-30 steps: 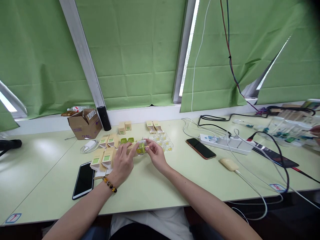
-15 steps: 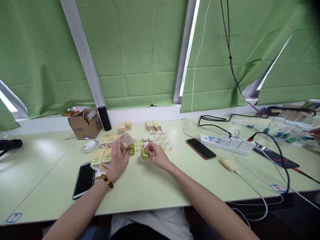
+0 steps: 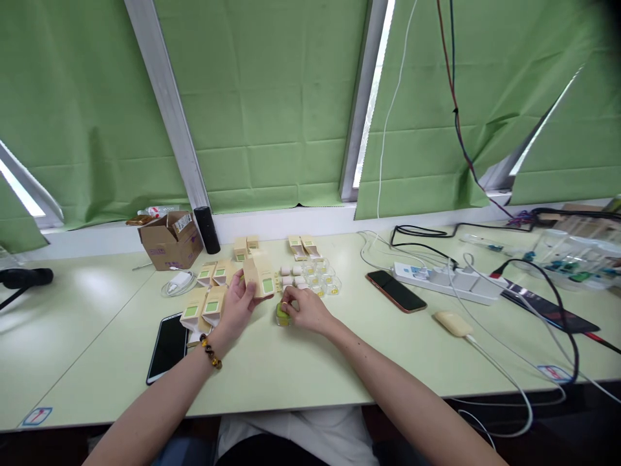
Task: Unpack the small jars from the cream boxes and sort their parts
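My left hand (image 3: 235,307) grips a small beige cardboard box (image 3: 260,278) with a green square on its side, raised over the table. Just to the right, my right hand (image 3: 307,310) pinches the top of a small clear jar with a green lid (image 3: 282,316); whether the jar rests on the table I cannot tell. Beyond my hands lie short white cylinders (image 3: 287,280) and clear round cups (image 3: 323,278) with yellow inside. Small yellow pieces beside the cylinders are partly hidden by the held box. Several similar beige boxes (image 3: 192,312) stand left of my left hand.
A white phone (image 3: 165,349) lies at the left, a dark phone (image 3: 396,291) at the right. Farther right are a power strip (image 3: 449,283), cables and a cream-coloured case (image 3: 453,323). At the back left stand a carton (image 3: 171,244) and a black cylinder (image 3: 207,231).
The box in my left hand has turned from showing its open, pale inside to showing its green-square side. My right hand keeps its pinch on the jar. The view has swung slightly left.
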Action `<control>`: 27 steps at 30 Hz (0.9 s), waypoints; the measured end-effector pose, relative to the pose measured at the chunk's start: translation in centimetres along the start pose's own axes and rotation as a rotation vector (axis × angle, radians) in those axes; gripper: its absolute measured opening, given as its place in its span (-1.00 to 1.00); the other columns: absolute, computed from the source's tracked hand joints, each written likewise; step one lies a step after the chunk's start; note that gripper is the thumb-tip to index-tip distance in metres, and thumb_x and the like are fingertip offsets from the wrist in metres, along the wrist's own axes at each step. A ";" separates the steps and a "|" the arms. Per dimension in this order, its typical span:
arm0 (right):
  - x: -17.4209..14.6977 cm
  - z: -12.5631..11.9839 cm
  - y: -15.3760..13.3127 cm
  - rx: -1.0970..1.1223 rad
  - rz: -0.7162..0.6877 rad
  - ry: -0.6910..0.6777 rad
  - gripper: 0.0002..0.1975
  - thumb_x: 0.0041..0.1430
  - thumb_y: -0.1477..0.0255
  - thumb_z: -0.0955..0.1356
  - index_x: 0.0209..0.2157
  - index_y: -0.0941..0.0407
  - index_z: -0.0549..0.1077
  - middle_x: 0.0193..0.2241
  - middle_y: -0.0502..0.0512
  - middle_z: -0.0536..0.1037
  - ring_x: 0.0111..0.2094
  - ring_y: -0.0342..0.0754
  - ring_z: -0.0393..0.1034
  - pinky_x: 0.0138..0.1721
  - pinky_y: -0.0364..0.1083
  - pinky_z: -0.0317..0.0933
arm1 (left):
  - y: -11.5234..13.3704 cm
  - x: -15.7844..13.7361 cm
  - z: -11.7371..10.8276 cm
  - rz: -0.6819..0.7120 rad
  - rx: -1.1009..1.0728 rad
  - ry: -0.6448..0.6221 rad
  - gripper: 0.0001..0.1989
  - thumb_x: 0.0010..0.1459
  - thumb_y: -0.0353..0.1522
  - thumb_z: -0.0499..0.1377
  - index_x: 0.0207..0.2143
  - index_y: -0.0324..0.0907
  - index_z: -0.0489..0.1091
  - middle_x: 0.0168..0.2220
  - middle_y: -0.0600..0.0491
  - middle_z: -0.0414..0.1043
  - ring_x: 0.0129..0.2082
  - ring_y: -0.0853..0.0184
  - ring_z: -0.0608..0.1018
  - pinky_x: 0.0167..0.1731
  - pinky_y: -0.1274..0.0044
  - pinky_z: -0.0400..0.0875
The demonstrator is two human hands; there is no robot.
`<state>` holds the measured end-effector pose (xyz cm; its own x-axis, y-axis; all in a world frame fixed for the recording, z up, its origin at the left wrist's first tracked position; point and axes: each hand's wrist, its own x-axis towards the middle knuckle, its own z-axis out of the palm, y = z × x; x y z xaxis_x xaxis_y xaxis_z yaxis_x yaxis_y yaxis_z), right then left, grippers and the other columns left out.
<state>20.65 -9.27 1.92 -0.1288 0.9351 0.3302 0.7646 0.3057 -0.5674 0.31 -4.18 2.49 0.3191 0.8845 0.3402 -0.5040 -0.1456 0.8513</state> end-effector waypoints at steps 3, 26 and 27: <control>0.0 -0.1 0.1 0.074 -0.043 0.081 -0.95 0.22 0.41 0.39 -0.25 0.05 0.50 -0.26 0.06 0.64 -0.22 0.05 0.48 -0.23 -0.04 0.21 | 0.3 -0.3 0.2 -0.113 -0.102 -0.030 -0.43 0.23 -0.14 0.36 0.18 -0.06 0.23 0.14 -0.08 0.49 -0.02 0.20 0.64 -0.06 0.31 0.63; -0.2 0.7 -1.2 0.812 -0.208 0.108 -0.40 0.26 0.06 0.44 0.21 -0.01 0.27 0.06 0.18 0.55 0.09 0.09 0.44 0.09 0.08 0.30 | 0.5 -1.1 1.0 -0.194 -0.061 -0.095 -0.42 0.28 -0.09 0.30 0.22 -0.03 0.19 0.08 -0.09 0.55 0.07 0.08 0.63 0.03 0.16 0.60; -0.1 0.7 -1.2 0.813 -0.204 0.117 -0.39 0.25 0.05 0.44 0.20 -0.01 0.27 0.05 0.19 0.56 0.08 0.09 0.45 0.09 0.09 0.31 | 0.5 -1.1 1.0 -0.190 -0.039 -0.090 -0.42 0.27 -0.08 0.30 0.23 -0.03 0.20 0.09 -0.10 0.55 0.07 0.07 0.63 0.02 0.16 0.61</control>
<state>19.33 -9.65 2.06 -0.1144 0.8364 0.5360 0.0354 0.5427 -0.8392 0.47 -5.70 2.93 0.4811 0.8509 0.2110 -0.4583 0.0389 0.8879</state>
